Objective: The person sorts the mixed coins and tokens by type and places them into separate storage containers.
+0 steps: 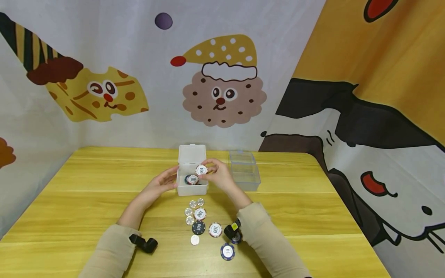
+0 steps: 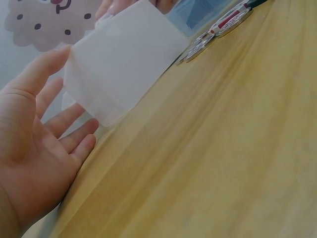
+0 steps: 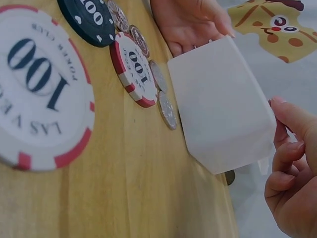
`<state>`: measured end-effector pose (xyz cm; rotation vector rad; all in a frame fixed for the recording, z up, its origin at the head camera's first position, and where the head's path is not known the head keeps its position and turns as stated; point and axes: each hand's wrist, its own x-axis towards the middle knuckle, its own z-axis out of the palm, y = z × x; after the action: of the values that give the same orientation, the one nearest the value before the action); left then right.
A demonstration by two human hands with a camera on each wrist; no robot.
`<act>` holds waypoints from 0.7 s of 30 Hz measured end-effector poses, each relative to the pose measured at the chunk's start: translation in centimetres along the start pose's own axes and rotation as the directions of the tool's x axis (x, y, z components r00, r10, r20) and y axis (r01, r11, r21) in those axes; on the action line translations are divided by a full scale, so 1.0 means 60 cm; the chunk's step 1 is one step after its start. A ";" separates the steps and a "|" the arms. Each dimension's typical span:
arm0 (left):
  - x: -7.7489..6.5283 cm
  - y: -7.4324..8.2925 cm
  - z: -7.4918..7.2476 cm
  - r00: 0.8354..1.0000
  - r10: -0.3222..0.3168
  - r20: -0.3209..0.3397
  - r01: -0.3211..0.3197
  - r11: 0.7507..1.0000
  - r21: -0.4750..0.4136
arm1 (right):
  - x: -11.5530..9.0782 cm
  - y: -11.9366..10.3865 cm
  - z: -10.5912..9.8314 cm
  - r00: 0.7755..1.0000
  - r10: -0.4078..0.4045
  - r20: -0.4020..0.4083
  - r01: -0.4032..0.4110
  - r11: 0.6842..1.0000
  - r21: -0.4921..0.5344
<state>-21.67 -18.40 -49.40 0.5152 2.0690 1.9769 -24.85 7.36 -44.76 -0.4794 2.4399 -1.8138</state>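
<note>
A white plastic box (image 1: 192, 190) stands at the table's far side with its lid (image 1: 192, 154) raised at the back. Over its inside, my right hand (image 1: 220, 177) pinches a white poker chip (image 1: 201, 170) marked 100. Another poker chip (image 1: 192, 179) marked 100 lies inside the box, with a dark chip edge showing beneath it. Along the box's left side rests my left hand (image 1: 158, 187), thumb and fingers extended, fingertips at the wall. The left wrist view shows that palm (image 2: 39, 183) with nothing in it. In the right wrist view the box wall hides the pinched chip.
Several silver coins (image 1: 189, 211) lie in front of the box, beside a white-and-red chip (image 1: 199, 214) and a black chip (image 1: 198, 227). Nearer are another white-and-red chip (image 1: 215, 230) and a blue chip (image 1: 227, 251). A clear divided box (image 1: 246, 175) stands to the right.
</note>
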 end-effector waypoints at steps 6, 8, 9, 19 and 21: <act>0.000 0.000 0.001 1.000 -0.006 -0.001 0.006 1.000 0.003 | 0.006 0.000 0.003 0.999 0.030 -0.013 -0.031 0.998 -0.047; 0.000 0.001 0.001 1.000 -0.006 0.001 0.006 1.000 0.001 | 0.007 0.000 0.004 0.999 0.031 -0.015 -0.031 0.998 -0.049; 0.000 0.001 0.001 1.000 -0.006 0.002 0.006 1.000 0.000 | 0.008 0.001 0.004 0.999 0.031 -0.018 -0.032 0.998 -0.052; 0.001 0.003 0.001 1.000 -0.002 0.006 0.002 1.000 -0.007 | 0.009 0.007 0.004 1.000 0.005 -0.009 -0.006 0.993 -0.115; 0.001 0.002 0.001 1.000 -0.005 0.004 0.005 1.000 -0.008 | 0.008 0.006 0.004 1.000 0.007 -0.009 -0.008 0.991 -0.134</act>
<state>-21.67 -18.34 -49.27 0.5114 2.0570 1.9787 -25.33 7.06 -45.10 -0.4713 2.5774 -1.6595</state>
